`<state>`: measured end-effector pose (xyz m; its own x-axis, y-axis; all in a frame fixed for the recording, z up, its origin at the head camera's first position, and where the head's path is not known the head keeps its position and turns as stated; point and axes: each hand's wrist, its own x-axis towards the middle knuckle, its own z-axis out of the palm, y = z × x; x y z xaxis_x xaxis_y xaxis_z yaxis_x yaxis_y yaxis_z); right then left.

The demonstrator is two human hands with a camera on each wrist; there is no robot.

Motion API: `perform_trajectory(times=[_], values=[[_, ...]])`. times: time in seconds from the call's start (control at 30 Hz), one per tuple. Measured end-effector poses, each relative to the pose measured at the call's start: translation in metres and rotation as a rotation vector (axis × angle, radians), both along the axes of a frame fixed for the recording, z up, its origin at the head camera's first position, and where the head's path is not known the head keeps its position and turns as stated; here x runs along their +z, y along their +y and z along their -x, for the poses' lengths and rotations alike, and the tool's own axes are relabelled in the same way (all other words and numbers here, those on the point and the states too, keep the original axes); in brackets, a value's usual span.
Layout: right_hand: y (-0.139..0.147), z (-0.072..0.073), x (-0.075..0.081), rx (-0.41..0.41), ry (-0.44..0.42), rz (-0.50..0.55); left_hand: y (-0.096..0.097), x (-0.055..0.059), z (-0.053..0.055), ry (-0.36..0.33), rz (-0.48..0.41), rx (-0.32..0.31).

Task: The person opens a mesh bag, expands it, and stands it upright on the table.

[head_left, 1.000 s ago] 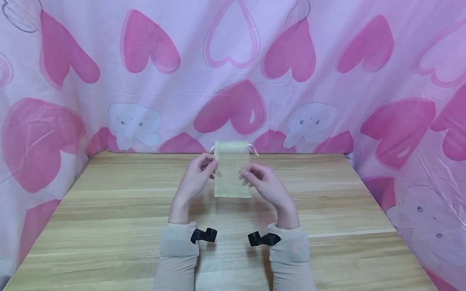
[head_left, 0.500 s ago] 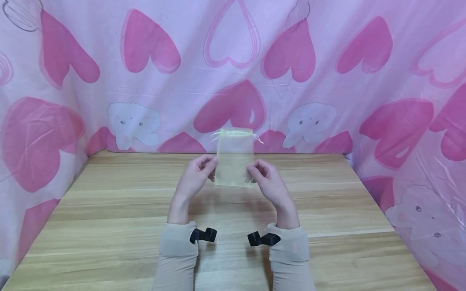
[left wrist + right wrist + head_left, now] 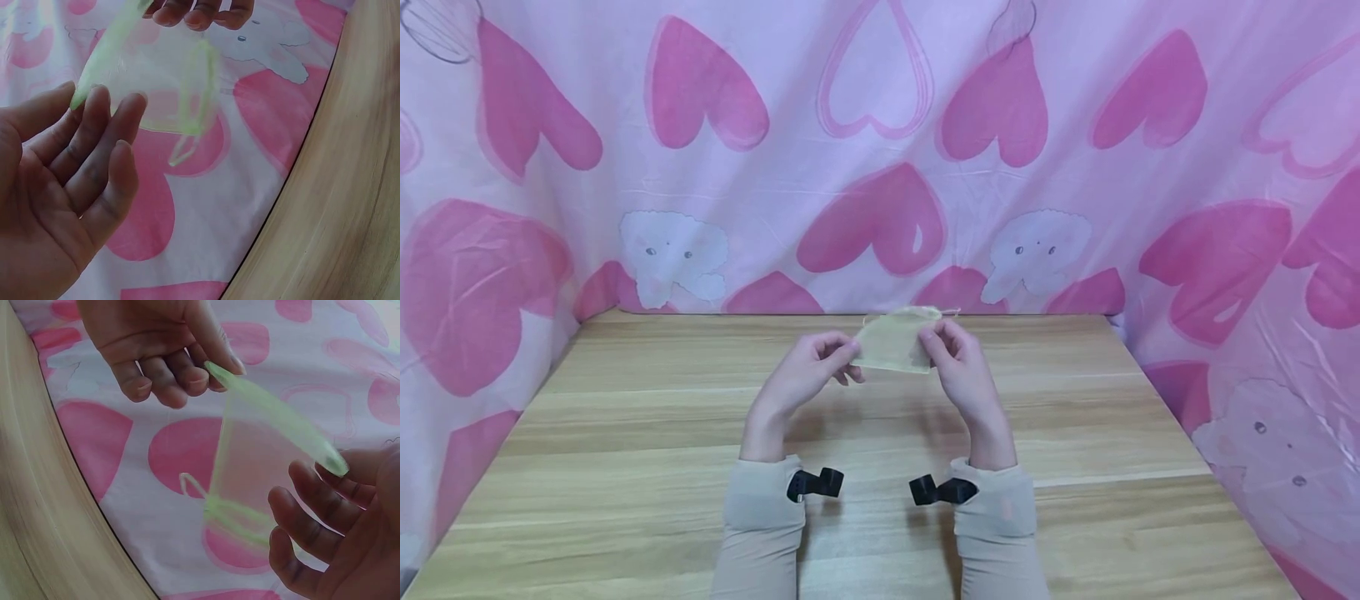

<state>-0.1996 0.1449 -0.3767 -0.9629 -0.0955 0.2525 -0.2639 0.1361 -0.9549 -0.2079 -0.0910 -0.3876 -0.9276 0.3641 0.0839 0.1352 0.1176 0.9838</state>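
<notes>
Left hand (image 3: 808,367): pinched one corner of a sheer, pale-yellow fabric pouch (image 3: 891,350) between thumb and fingers.
Right hand (image 3: 961,357): was likewise clamped on the opposite near corner.
Pouch position: was held up, stretched between the hands, above a light wood-grain table (image 3: 640,467).
Thin, pale drawstring loop (image 3: 184,482): trailed from the pouch's far end.
Pink-and-white heart-print cloth (image 3: 880,83): hung behind the table.

A wooden table (image 3: 625,467), its grain running crosswise, stands before a pink cloth backdrop (image 3: 775,183) — printed with deeper-pink hearts (image 3: 996,104) and whitish animal figures (image 3: 673,254) — that also flanks both sides.
</notes>
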Motion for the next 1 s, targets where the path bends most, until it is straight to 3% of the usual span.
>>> perform_trajectory(times=[0.2, 0.47, 0.7, 1.0], values=[[0.0001, -0.0013, 0.0009, 0.069, -0.026, 0.018, -0.0007, 0.0034, -0.0015, 0.01, -0.046, 0.066], [0.0001, -0.0065, 0.0034, 0.235, -0.026, -0.113, 0.0001, 0.001, 0.0005, 0.038, -0.095, 0.137], [0.0001, -0.0066, 0.0033, 0.226, -0.041, -0.134, -0.0001, 0.0016, 0.0015, 0.072, -0.12, 0.194], [-0.0022, -0.0048, 0.0019, 0.185, -0.082, -0.025, 0.0006, 0.0048, 0.0, 0.098, -0.178, 0.157]])
